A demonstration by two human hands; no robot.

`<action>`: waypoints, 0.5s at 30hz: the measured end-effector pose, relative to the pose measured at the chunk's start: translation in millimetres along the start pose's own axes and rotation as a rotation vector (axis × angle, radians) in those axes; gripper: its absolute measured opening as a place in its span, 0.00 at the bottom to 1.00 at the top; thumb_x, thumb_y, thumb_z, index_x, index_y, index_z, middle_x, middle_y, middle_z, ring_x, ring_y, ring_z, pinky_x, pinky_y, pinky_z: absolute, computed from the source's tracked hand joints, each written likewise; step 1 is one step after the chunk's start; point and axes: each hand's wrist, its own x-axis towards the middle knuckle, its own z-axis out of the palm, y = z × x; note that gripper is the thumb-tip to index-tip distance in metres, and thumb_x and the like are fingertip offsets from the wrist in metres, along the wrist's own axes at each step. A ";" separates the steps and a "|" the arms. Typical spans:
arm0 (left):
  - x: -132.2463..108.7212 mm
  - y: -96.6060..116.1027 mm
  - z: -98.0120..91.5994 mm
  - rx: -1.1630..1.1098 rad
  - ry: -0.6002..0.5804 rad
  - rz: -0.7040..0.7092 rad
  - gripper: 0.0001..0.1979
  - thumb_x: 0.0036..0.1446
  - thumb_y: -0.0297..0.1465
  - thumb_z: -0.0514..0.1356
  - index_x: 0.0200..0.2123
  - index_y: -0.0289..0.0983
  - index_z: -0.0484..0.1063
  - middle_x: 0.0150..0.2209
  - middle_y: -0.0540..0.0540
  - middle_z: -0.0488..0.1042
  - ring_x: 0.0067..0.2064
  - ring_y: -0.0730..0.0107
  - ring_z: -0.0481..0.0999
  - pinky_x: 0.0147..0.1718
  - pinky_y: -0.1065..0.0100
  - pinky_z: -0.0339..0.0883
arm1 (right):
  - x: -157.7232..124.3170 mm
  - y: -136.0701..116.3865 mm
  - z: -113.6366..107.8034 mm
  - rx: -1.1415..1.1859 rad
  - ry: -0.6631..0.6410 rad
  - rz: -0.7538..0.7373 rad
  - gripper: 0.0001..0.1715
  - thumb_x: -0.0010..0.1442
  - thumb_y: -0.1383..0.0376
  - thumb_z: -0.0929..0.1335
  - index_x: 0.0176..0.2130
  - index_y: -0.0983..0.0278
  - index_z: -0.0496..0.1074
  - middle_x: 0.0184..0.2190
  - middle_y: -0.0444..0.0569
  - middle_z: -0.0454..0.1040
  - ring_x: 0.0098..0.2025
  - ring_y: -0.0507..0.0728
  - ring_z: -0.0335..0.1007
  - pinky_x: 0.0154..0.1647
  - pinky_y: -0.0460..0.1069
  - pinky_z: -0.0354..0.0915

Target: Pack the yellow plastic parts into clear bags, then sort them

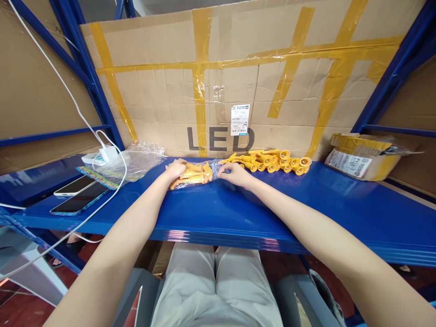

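A clear plastic bag (194, 180) lies on the blue shelf, filled with several yellow trumpet-shaped plastic pieces. My left hand (176, 170) is closed on the bag's left end, its fingers partly hidden. At the opposite end, my right hand (235, 175) pinches the bag's bunched clear plastic edge between thumb and fingers. Just behind and to the right of my right hand sits a pile of loose yellow trumpet-shaped pieces (269, 160), many with their round flared ends facing me.
Flat clear bags (145, 156), a white charger (109, 154) with a cable and two phones (81, 198) are on the left. A small open carton (363, 156) stands at right. Behind the blue shelf (218, 213) rises a taped cardboard sheet (163, 104) marked LED.
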 end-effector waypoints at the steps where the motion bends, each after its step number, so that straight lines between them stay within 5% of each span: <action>1: -2.2 4.1 -0.1 0.041 0.029 -0.019 0.16 0.52 0.35 0.57 0.44 0.42 0.76 0.55 0.43 0.74 0.67 0.43 0.52 0.65 0.47 0.31 | 1.6 2.3 -1.8 -0.025 0.015 0.021 0.04 0.49 0.67 0.69 0.24 0.64 0.72 0.30 0.45 0.76 0.39 0.55 0.72 0.49 0.52 0.64; 6: -11.2 22.1 -0.1 0.174 0.101 -0.054 0.11 0.56 0.38 0.56 0.31 0.40 0.75 0.41 0.38 0.80 0.61 0.40 0.64 0.64 0.43 0.29 | 4.9 7.1 -12.7 -0.288 0.089 0.155 0.06 0.53 0.67 0.67 0.25 0.64 0.71 0.38 0.49 0.76 0.47 0.60 0.69 0.52 0.57 0.62; 11: -10.9 24.1 -3.6 0.308 0.132 -0.010 0.15 0.59 0.37 0.52 0.29 0.37 0.75 0.39 0.38 0.79 0.50 0.47 0.75 0.55 0.54 0.61 | 1.2 3.0 -17.8 -0.583 0.262 0.197 0.07 0.58 0.67 0.64 0.38 0.64 0.70 0.49 0.57 0.71 0.56 0.66 0.62 0.53 0.61 0.59; 15: -12.2 28.2 -6.8 0.435 0.135 -0.028 0.13 0.57 0.35 0.54 0.28 0.36 0.75 0.30 0.38 0.79 0.39 0.51 0.79 0.41 0.62 0.69 | 2.3 2.2 -20.2 -0.582 0.283 0.316 0.11 0.62 0.60 0.64 0.39 0.65 0.69 0.45 0.56 0.74 0.52 0.66 0.66 0.52 0.60 0.58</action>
